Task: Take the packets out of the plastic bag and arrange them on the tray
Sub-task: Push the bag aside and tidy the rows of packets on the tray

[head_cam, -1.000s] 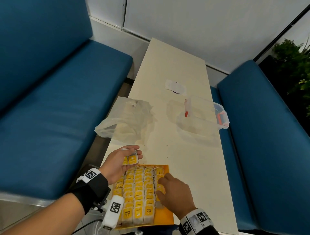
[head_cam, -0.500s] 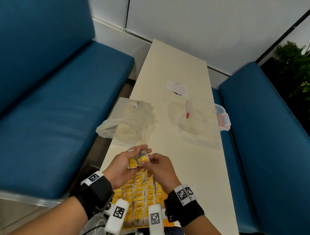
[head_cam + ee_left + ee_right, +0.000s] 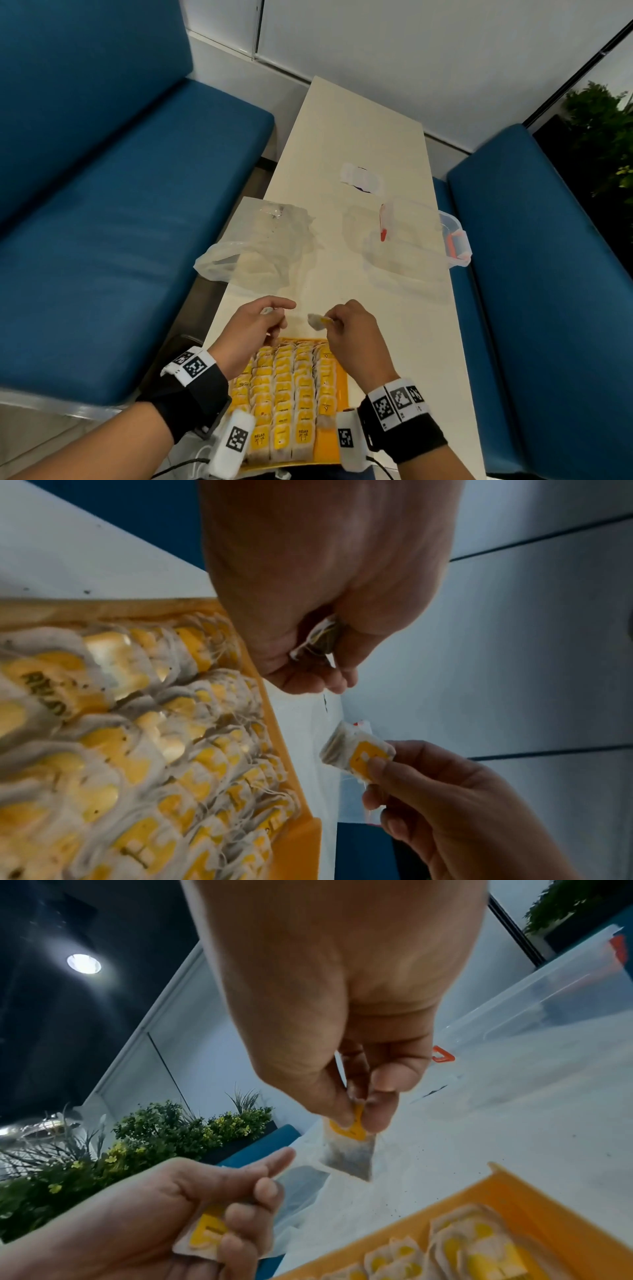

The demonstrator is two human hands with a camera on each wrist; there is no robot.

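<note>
The right hand (image 3: 349,329) pinches one packet (image 3: 349,1146) by its stiff yellow tag between thumb and forefinger, so the limp paper pouch hangs free. At nine o'clock of it, the left hand (image 3: 253,325) curls thumb and fingers round a second packet (image 3: 205,1234), forefinger left straight. Both packets look feather-light, soft and easily torn; the card tag is the safest hold. Below, at six o'clock, the orange tray (image 3: 339,383), rigid and smooth with a raised rim, carries overlapping rows of packets (image 3: 284,394). At twelve o'clock lies the thin, crinkled plastic bag (image 3: 260,246), apparently emptied.
</note>
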